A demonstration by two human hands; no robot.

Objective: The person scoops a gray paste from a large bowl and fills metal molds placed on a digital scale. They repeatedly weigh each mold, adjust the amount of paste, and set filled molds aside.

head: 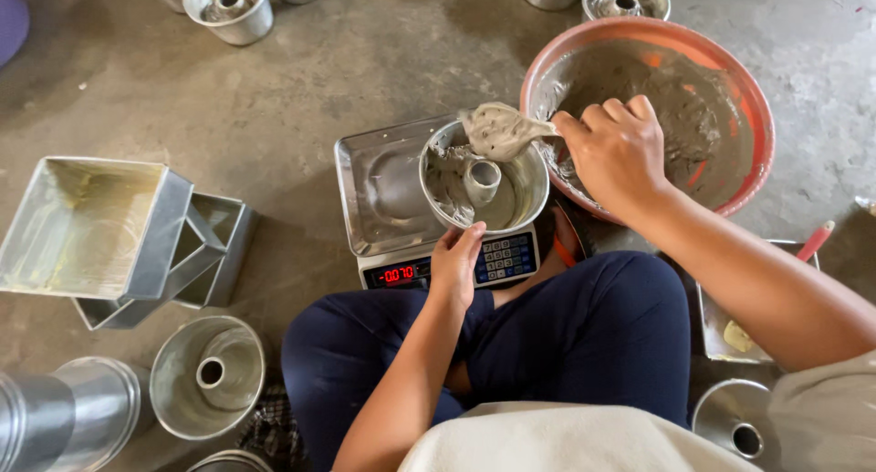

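Observation:
My right hand (pixel 620 152) grips a spoon (pixel 500 130) loaded with grey batter, held over a round metal ring mould (pixel 525 194) with a centre tube. The mould sits on the steel pan of a digital scale (pixel 374 189) with a lit red readout. My left hand (pixel 454 264) touches the near rim of the mould, fingers resting on it. A large orange bowl (pixel 757 125) with grey batter smeared inside stands just right of the scale, under my right hand.
Square metal tins (pixel 87 225) are stacked at the left, and empty ring moulds (pixel 208 376) lie on the concrete floor near my crossed legs (pixel 584 335). More moulds (pixel 228 6) stand at the top. A tray with a red-handled tool (pixel 812 242) lies at the right.

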